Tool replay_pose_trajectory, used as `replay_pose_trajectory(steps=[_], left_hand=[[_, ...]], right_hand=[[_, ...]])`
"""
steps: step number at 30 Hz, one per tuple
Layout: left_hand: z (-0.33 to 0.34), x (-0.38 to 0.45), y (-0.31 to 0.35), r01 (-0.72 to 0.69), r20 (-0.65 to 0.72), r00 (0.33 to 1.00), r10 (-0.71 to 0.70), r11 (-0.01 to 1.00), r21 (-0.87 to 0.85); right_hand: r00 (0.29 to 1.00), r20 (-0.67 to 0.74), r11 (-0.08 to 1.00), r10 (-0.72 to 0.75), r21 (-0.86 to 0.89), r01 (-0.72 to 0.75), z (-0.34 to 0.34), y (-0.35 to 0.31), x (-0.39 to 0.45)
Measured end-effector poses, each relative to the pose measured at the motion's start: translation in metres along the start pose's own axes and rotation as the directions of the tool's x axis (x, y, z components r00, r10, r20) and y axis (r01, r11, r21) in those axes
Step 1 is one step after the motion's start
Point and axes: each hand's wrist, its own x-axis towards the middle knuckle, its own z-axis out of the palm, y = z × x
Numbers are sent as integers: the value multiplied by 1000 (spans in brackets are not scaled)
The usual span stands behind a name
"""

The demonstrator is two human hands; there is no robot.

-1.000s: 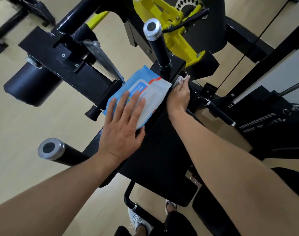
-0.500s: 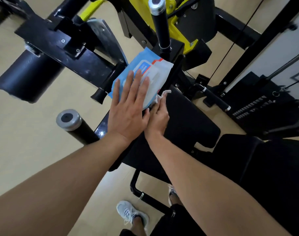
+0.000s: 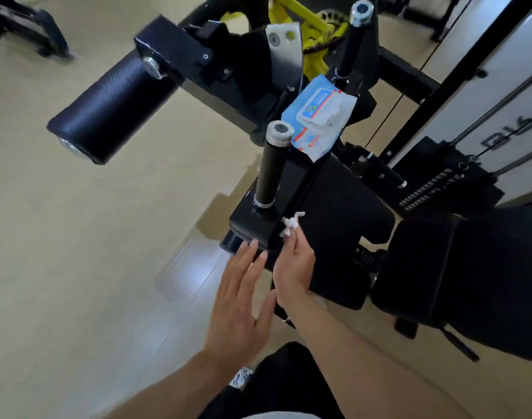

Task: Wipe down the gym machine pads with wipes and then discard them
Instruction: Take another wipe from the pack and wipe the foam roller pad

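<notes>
Right hand (image 3: 293, 267) grip pinched on crumpled white wipe (image 3: 291, 227), wipe at 12 o'clock of fingertips, touching black pad (image 3: 337, 213) edge. Left hand (image 3: 239, 300) flat, fingers apart. Wipes pack (image 3: 317, 116) on machine at 12 o'clock.

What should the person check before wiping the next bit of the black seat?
1. Wipe in hand: ok. The right hand pinches the crumpled white wipe at its fingertips.
2. Wipe on the pad: ok. It sits at the left edge of the seat pad.
3. Left hand free: ok. The left hand is flat and open, holding nothing.
4. Spare wipes nearby: ok. The blue wipes pack lies on the machine beyond the pad.
5. Wipe still clean enough: cannot tell, too small.
6. Bin for throwing it away: cannot tell, none in view.
</notes>
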Motion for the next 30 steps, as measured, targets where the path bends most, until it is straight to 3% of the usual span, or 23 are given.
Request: replay_pose_trajectory(steps=[3,5,7,9,10,11,12,15,19,26,30], left_hand=[[-29,-25,-14,276,28,961,-275,957,-89],[-44,-31,-18,517,77,855,-513,832,-200],[-60,-25,-25,705,167,693,-701,612,-357],[-79,-11,-35,780,366,534,-762,277,-561],[-91,-4,-39,776,470,497,-729,132,-616],[-103,3,-41,757,524,504,-686,58,-651],[-115,9,-44,738,545,539,-642,49,-673],[-136,25,-56,713,473,635,-610,228,-663],[-151,53,-76,681,255,661,-705,423,-597],[-184,110,-126,676,174,674,-718,504,-537],[-196,152,-148,675,186,671,-718,487,-555]], right_hand=[[1000,-21,997,11,-77,-12,-1,17,-54],[993,62,994,105,-36,-103,3,19,-89],[974,182,991,133,-22,-131,8,9,-118],[935,337,989,114,46,-137,16,-8,-137],[912,393,980,117,106,-171,21,-20,-141],[892,431,960,137,165,-228,25,-32,-141],[878,450,935,164,214,-284,31,-43,-138],[873,454,914,176,254,-316,51,-64,-120],[880,415,885,231,285,-367,85,-78,-96],[836,514,874,191,298,-383,151,-108,-50],[875,451,899,176,288,-330,176,-132,-28]])
